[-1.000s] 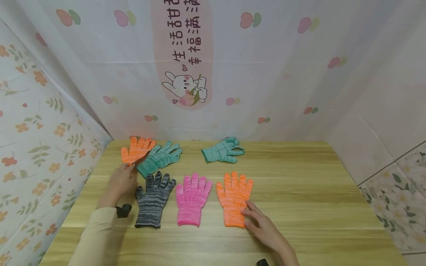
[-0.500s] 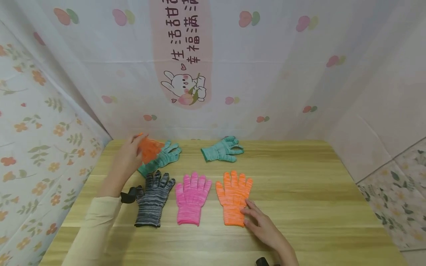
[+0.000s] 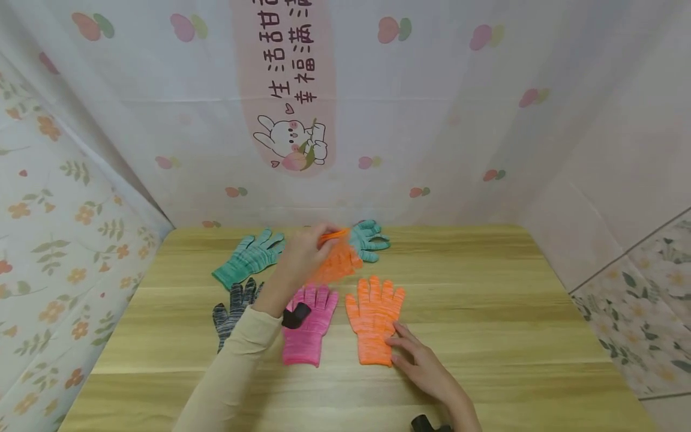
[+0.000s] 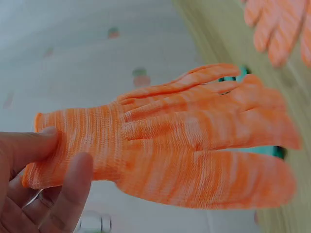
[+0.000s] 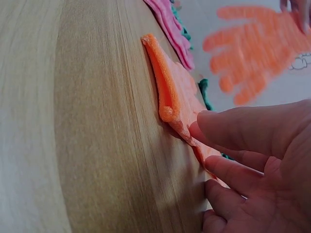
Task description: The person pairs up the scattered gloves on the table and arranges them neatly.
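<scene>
My left hand (image 3: 302, 255) pinches an orange knit glove by its cuff above the back of the table. That held glove (image 4: 160, 141) stretches out sideways in the left wrist view, thumb and fingers at its cuff. Behind it, a teal glove (image 3: 369, 239) is partly covered. A second orange glove (image 3: 375, 321) lies flat, fingers pointing away. My right hand (image 3: 423, 366) rests at this glove's right edge, its fingers loosely bent and touching it. Under my left forearm lie a pink glove (image 3: 302, 348) and a black-grey striped glove (image 3: 229, 315), both partly hidden.
Another teal glove (image 3: 248, 261) lies tilted at the back left of the wooden table (image 3: 486, 300). A white printed cloth (image 3: 421, 120) hangs along the table's far edge, with a flowered cloth (image 3: 70, 240) at the left.
My left hand has lifted the orange glove off the back-left teal glove and carried it right, to in front of the other teal glove. My right hand stays by the flat orange glove.
</scene>
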Tool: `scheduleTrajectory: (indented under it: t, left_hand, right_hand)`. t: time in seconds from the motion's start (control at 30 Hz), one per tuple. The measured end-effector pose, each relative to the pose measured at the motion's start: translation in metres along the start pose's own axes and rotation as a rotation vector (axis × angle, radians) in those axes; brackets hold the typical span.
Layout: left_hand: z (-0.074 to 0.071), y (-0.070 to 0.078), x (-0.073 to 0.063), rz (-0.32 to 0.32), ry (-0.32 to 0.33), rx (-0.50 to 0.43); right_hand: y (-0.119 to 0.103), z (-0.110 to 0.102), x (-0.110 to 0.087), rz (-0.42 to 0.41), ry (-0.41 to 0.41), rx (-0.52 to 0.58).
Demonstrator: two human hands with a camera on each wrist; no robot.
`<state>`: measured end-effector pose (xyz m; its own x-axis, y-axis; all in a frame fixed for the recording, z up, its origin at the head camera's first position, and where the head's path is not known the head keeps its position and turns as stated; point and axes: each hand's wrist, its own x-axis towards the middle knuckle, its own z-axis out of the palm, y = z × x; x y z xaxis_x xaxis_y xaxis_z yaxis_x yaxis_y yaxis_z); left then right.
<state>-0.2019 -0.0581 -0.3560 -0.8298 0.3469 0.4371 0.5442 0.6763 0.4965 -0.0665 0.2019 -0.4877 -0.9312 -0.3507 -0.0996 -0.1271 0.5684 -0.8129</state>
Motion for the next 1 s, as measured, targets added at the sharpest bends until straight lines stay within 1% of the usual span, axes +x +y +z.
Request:
scheduleTrajectory:
  t: [0.1,0.17,0.33,0.4,0.43,0.5,0.57,0.63,0.67,0.7,0.77,0.83,0.9,1.0]
  left_hand:
    - [0.019,0.012,0.007,0.033,-0.026,-0.006]
    - [0.03,0.018,0.01,0.051,-0.054,-0.003]
    - [0.049,0.03,0.014,0.072,-0.117,0.018]
    - [0.054,0.034,0.016,0.091,-0.107,0.025]
    - [0.056,0.035,0.016,0.111,-0.094,0.038]
    - [0.06,0.037,0.016,0.164,-0.054,0.074]
    - [0.063,0.037,0.013,0.227,-0.01,0.118]
    - [0.069,0.036,0.006,0.294,0.038,0.154]
    - [0.072,0.036,0.0,0.322,0.058,0.161]
    - [0.075,0.036,-0.008,0.344,0.071,0.165]
    - [0.083,0.035,-0.025,0.38,0.073,0.165]
    - [0.089,0.036,-0.045,0.396,0.044,0.166]
    - [0.094,0.037,-0.064,0.394,-0.009,0.172]
    - [0.1,0.039,-0.089,0.353,-0.113,0.157]
  right_hand:
    - [0.0,0.0,0.0,0.004,0.003,0.004]
    - [0.0,0.0,0.0,0.007,0.006,0.004]
    - [-0.001,0.001,0.001,0.012,0.004,0.011]
    - [-0.001,0.001,0.001,0.014,0.002,0.016]
    - [-0.001,0.001,0.001,0.014,0.001,0.017]
    - [-0.001,0.001,0.001,0.015,-0.001,0.021]
    - [-0.001,0.001,0.001,0.014,-0.003,0.024]
    - [0.0,0.002,0.001,0.015,-0.003,0.024]
    - [0.0,0.002,0.001,0.016,-0.004,0.024]
    - [0.001,0.002,0.001,0.019,-0.005,0.024]
    - [0.001,0.002,0.002,0.027,-0.005,0.024]
    - [0.0,0.002,0.002,0.035,-0.006,0.027]
    - [-0.001,0.001,0.002,0.043,-0.002,0.026]
    - [-0.002,0.0,0.002,0.054,0.019,0.016]
